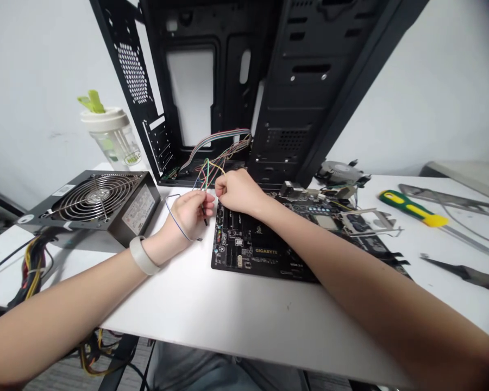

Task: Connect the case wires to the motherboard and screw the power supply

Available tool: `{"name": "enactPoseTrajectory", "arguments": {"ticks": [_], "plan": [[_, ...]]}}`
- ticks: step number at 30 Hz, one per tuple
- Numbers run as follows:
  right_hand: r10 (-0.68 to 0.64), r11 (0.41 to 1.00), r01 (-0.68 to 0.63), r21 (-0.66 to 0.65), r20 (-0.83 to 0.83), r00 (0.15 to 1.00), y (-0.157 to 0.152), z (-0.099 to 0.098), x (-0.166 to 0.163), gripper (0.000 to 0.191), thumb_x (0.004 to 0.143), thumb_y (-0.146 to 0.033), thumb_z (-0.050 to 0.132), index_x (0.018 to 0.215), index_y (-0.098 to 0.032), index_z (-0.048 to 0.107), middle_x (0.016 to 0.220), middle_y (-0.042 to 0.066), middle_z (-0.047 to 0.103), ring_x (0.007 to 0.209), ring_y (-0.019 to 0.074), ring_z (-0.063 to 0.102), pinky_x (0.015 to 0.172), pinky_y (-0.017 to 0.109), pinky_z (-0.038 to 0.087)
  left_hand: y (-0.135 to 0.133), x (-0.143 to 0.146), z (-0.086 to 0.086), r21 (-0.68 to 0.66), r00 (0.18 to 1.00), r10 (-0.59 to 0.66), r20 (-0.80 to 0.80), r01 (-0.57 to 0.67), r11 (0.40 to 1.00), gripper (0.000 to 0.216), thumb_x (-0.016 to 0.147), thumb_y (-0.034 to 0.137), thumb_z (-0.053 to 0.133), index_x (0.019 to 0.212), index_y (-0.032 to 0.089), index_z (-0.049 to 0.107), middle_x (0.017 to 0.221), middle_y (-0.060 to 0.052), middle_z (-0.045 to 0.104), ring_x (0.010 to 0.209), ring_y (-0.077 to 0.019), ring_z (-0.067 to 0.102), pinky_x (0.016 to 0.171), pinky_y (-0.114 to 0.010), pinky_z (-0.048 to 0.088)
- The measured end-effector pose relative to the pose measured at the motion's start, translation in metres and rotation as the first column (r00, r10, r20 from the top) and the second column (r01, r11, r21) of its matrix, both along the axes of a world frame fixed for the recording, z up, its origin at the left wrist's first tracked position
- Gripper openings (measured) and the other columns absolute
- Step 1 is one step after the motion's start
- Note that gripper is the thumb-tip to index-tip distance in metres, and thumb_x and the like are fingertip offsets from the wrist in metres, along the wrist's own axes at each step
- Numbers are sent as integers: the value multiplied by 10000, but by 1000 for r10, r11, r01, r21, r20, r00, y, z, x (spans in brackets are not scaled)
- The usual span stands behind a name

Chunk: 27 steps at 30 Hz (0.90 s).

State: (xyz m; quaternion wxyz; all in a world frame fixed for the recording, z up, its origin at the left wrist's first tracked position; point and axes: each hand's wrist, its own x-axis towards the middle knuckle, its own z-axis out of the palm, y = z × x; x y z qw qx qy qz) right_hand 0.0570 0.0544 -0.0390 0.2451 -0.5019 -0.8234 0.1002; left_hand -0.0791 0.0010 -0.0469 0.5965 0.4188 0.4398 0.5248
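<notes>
Thin coloured case wires (pixel 207 172) run from inside the black computer case (pixel 228 60) down to my hands. My left hand (pixel 190 213), with a pale band on its wrist, is closed on several of these wires near their small black plugs; one blue wire loops over it. Fingers curled, my right hand (pixel 239 190) is closed at the left rear corner of a black Gigabyte motherboard (pixel 264 252), with a yellow wire leading to its fingertips. What exactly lies between those fingertips is hidden. The motherboard lies flat on the white table (pixel 244 315), in front of the case.
On the left sits a power supply (pixel 98 203), its cable bundle (pixel 35 266) hanging over the table edge. Behind it stands a lidded cup (pixel 112 136). A screwdriver (pixel 415 209), pliers (pixel 468 272), a metal bracket (pixel 452 200) and a CPU cooler (pixel 342 172) are to the right.
</notes>
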Motion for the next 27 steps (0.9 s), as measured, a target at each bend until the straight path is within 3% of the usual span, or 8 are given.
{"name": "enactPoseTrajectory", "arguments": {"ticks": [7,12,15,17,20,23,25,27], "plan": [[-32,992,15,-126,-134,990,2,2,-1,190,577,8,540,524,-166,598,545,-20,563,588,110,512,634,250,375,1,0,-2,49,999,-6,-42,8,999,138,718,220,563,605,140,565,599,-5,531,517,-87,486,516,-213,383],[-38,978,-8,-206,-219,975,4,2,2,191,566,21,567,520,-163,593,523,-40,549,574,100,503,633,242,388,1,-5,-10,167,994,11,-108,7,986,188,732,317,630,644,151,623,643,-25,573,565,-104,502,546,-224,395],[-61,962,-28,-271,-313,948,8,0,5,142,583,-18,609,640,-146,632,557,-38,564,564,100,507,589,233,396,0,-11,-13,258,982,43,-183,6,966,223,751,365,641,719,154,704,592,-7,543,552,-103,468,510,-214,345],[-88,959,-26,-281,-388,917,10,3,6,223,616,-58,614,823,-136,640,603,-44,555,581,101,511,583,228,404,-1,-16,-13,315,966,86,-242,-6,949,270,776,408,631,784,158,732,573,8,521,512,-94,422,479,-218,310],[-157,987,110,-117,-568,808,7,17,7,410,662,-113,598,1068,-146,559,734,-40,527,638,100,491,626,235,409,-1,-21,-13,399,944,148,-296,-18,917,350,800,479,619,881,162,743,632,1,569,512,-94,427,479,-225,321],[-83,932,306,197,-704,705,-7,41,9,291,677,-154,595,968,-154,579,782,-20,504,663,103,456,646,255,381,2,-22,-14,490,914,199,-354,0,872,432,830,528,580,965,150,738,599,2,561,517,-106,437,501,-234,345],[-11,940,219,261,-621,784,-19,56,9,59,724,-199,582,754,-151,599,672,-25,491,617,100,432,628,264,354,3,-21,-15,534,894,232,-384,10,846,437,834,526,570,969,145,737,568,6,540,522,-115,439,514,-242,356],[34,989,35,142,-461,887,-29,65,7,207,777,-279,580,616,-149,595,567,-27,485,566,95,416,595,268,328,3,-20,-14,562,883,256,-394,11,827,398,820,502,584,933,153,737,585,-2,556,559,-130,466,539,-250,374]]}}
